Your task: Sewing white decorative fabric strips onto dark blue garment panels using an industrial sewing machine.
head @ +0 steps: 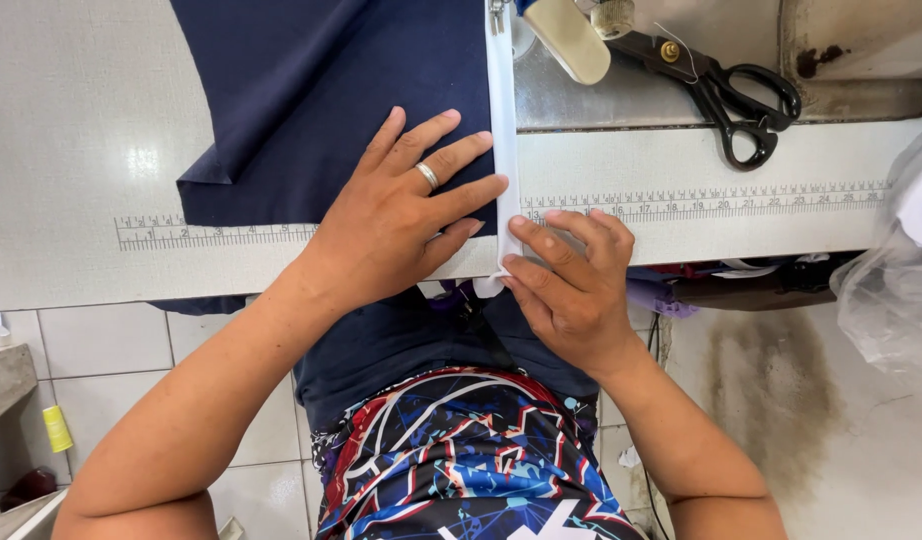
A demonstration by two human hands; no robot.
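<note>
A dark navy fabric (311, 90) lies on the white sewing table (81, 150), with a white zipper tape (503, 120) running along its right edge toward the machine. My left hand (401, 215), wearing a ring, lies flat with fingers spread on the fabric beside the tape. My right hand (571, 275) pinches the lower end of the white tape at the table's front edge.
Black scissors (736, 95) lie on the metal machine bed (601, 95) at the upper right. A cream machine part (566, 35) stands above the tape. A printed ruler (701, 203) runs along the table front. A clear plastic bag (896, 280) hangs at the right. A yellow spool (57, 428) sits lower left.
</note>
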